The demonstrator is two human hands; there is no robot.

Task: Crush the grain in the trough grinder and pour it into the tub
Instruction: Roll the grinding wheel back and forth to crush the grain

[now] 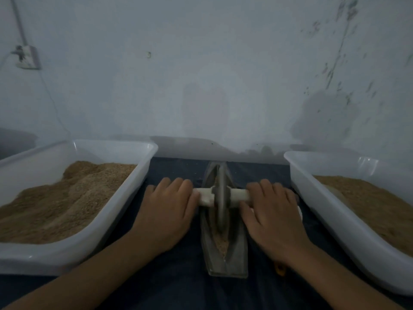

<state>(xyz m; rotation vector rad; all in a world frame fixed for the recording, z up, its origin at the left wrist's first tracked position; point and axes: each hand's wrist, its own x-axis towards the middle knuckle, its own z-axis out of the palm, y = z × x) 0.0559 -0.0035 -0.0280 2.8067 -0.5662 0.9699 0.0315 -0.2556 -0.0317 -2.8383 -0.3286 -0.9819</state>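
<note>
Crushing step. Left hand (166, 209) & right hand (271, 211) lie flat-fingered on axle (240, 195) ends, wheel (220, 198) in trough grinder (234, 260) mid-table. Grain (222, 242) coarse; next: more rolling w/ even pressure.

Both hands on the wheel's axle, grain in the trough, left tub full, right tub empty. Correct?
One slip: the right tub is not empty. The head view shows brown grain in it, as in the left tub. The rest holds: left hand and right hand rest on the white axle of the wheel, with grain in the trough.
</note>
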